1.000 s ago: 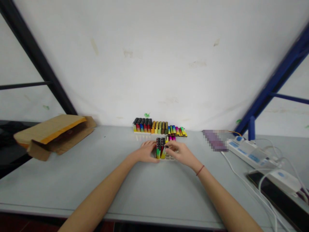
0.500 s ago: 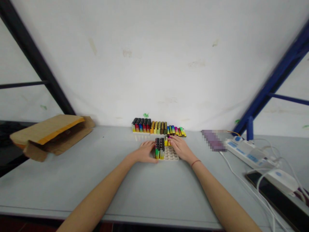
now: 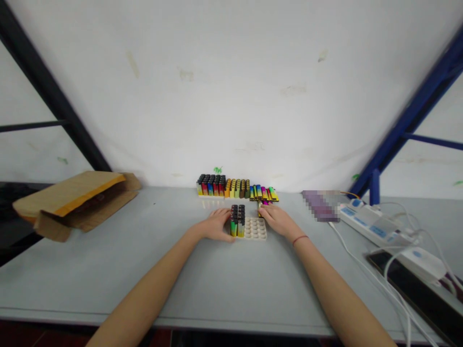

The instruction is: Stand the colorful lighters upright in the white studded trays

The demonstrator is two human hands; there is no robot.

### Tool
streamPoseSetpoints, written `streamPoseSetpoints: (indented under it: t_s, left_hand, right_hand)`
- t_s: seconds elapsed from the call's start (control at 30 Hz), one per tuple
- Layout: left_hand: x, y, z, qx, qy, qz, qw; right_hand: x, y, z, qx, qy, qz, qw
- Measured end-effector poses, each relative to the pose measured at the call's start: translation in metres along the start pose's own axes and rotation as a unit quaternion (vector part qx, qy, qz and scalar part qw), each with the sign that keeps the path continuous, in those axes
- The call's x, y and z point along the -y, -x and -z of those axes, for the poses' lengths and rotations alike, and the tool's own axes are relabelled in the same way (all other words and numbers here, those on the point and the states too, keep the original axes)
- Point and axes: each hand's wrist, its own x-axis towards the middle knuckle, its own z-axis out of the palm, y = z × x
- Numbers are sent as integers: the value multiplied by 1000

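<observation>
Well, we had two rows of lighters (image 3: 238, 222) standing in the near tray (image 3: 256, 229), on its left side. That part looked done, but the cups on the right side were bare, so we judged that much was left. The near tray sat on the table (image 3: 217, 284), between our hands.

Farther back, a black-topped bunch (image 3: 211, 187) and a yellow-topped bunch (image 3: 238, 189) stood close together — those looked finished. Beside them lay a loose pile (image 3: 264, 193).

The lighters in the near tray stood up tall, black tops to the ceiling, long way up and down. The loose pile lay flat, long way mostly front to back — we couldn't tell which ends were tops.

Our left hand (image 3: 216, 226) was at the standing rows, thumb and fingers spread apart. Our right hand (image 3: 277, 219) was behind the near tray, fingers at something small; we couldn't tell if they were closed on it.
</observation>
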Motion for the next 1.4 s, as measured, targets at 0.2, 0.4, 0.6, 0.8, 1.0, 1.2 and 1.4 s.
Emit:
streamPoseSetpoints:
  t_s: [0.2, 0.4, 0.6, 0.8, 1.0, 1.2, 1.4]
  left_hand:
    - [-2, -1, -3, -6, -14, 14, 1000]
    - [0, -3, -8, -16, -20, 11, 1000]
    - [2, -2, -10, -24, -19, 3, 1000]
    - [-1, -3, -10, -41, -24, -6, 999]
    - [0, -3, -12, -44, -32, -9, 998]
    - [1, -4, -13, -46, -29, -12, 998]
    - [-1, -4, -13, -58, -29, -17, 998]
  right_hand:
    - [-19, 0, 5, -65, 68, -90, 991]
    - [-32, 1, 6, -39, 154, -185, 970]
    - [-31, 2, 10, -23, 162, -219, 962]
    - [-29, 3, 11, -44, 135, -231, 963]
    - [-29, 2, 11, -160, 0, -255, 953]
    - [-33, 0, 2, -223, -98, -207, 948]
    - [-32, 0, -1, -216, -229, -173, 933]
